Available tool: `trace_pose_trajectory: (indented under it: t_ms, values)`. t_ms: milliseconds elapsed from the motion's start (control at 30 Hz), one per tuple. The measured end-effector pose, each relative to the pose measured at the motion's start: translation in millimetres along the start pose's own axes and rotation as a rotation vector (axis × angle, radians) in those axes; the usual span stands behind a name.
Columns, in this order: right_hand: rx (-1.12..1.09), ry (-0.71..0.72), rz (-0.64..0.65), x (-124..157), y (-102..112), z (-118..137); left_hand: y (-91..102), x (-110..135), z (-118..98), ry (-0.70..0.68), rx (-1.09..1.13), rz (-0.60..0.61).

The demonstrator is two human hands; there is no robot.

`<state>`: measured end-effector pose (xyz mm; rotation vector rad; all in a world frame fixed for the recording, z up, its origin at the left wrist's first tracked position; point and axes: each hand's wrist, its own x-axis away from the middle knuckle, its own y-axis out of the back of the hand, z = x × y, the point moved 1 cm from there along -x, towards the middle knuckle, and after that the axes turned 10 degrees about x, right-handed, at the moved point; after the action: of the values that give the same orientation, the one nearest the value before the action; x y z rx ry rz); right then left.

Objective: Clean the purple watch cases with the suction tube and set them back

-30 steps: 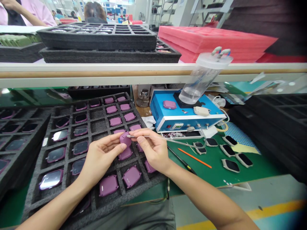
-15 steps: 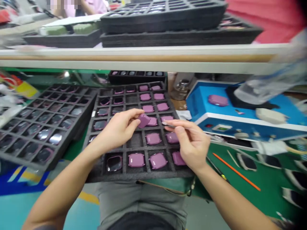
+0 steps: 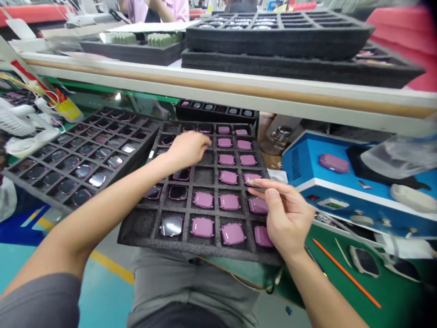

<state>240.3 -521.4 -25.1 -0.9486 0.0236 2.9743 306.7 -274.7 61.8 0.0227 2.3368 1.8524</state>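
Note:
A black foam tray [image 3: 205, 175] lies in front of me, with purple watch cases [image 3: 229, 202] in its right-hand cells and glass-faced units [image 3: 171, 225] on its left side. My left hand [image 3: 189, 148] reaches over the tray's far cells, palm down and fingers curled. Whatever is under them is hidden. My right hand [image 3: 285, 212] hovers over the tray's right edge and pinches thin metal tweezers [image 3: 254, 183], tip pointing left.
A second foam tray [image 3: 85, 150] of glass-faced units lies at the left. A blue machine [image 3: 307, 168] with a purple case [image 3: 332, 163] on top stands to the right. An orange stick [image 3: 344, 273] lies on the green mat. A shelf [image 3: 239, 91] carrying stacked trays runs overhead.
My view has swung left. My left hand, which held a purple case up by the tweezers, has moved away to the tray's far cells. My right hand stayed near the tray's right edge.

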Motion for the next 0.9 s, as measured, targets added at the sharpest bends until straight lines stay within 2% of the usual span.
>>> trace_pose_trajectory:
  t_ms: [100,167,233,300,400,500,533,600,667,767,900]
  values:
    - [-0.02,-0.021,-0.029,0,0,-1,-9.8,-67,20,0.057,-0.041,-0.014]
    - [-0.025,-0.035,-0.025,0,0,-2,-15.2,-101,28,0.069,-0.05,-0.008]
    - [-0.028,-0.036,-0.014,-1,0,-2,-16.3,-121,32,0.061,-0.052,-0.004]
    - [-0.029,-0.031,-0.007,-1,0,-2,-12.4,-126,30,0.045,-0.046,-0.005]
    - [-0.026,-0.026,-0.018,-2,-1,-1,-1.2,-104,15,0.017,-0.012,-0.035]
    - [-0.022,-0.005,-0.045,-3,-2,0,3.2,-50,-15,-0.039,0.087,-0.104]
    - [-0.019,0.01,-0.05,-3,-2,1,0.9,-27,-26,-0.059,0.182,-0.101]
    - [-0.013,0.043,-0.055,-4,-3,1,-9.5,17,-43,0.073,0.828,-0.048]
    - [-0.001,0.062,-0.047,-5,-3,0,-23.8,50,-56,0.198,1.2,0.031]
    - [0.026,0.057,-0.024,-5,-1,0,-40.6,70,-66,0.215,1.39,0.097]
    - [0.078,0.072,0.015,-5,2,2,-47.3,67,-70,0.182,1.46,0.103]
